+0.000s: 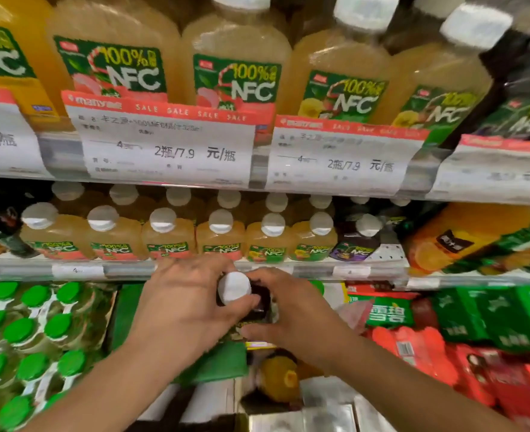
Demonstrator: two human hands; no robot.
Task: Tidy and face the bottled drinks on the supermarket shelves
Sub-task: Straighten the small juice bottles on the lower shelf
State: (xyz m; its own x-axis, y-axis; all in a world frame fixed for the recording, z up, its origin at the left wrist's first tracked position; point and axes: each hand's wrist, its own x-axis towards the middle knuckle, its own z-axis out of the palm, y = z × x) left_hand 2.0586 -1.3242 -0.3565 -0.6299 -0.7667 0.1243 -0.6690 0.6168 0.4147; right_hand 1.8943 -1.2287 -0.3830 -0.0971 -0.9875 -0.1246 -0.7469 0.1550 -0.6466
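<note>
Both hands hold one dark juice bottle [259,302] just below and in front of the middle shelf's front rail [195,269], its white cap [234,288] toward the camera and its long axis running down and away, roughly upright. The left hand [185,304] wraps the bottle's near side, thumb curled under the cap; the right hand [291,319] grips the body from the right, fingers bent round the label. Neither hand is free. The relation that matters: the only other dark bottle on the middle shelf [355,241] stands up and to the right of the hands, at the end of the row of pale NFC bottles [220,238], beside a patch of bare shelf [388,254]. That spot lies nearer the right hand, so my guess is the bottle goes up, rightward and inward, kept upright, label turned outward.
</note>
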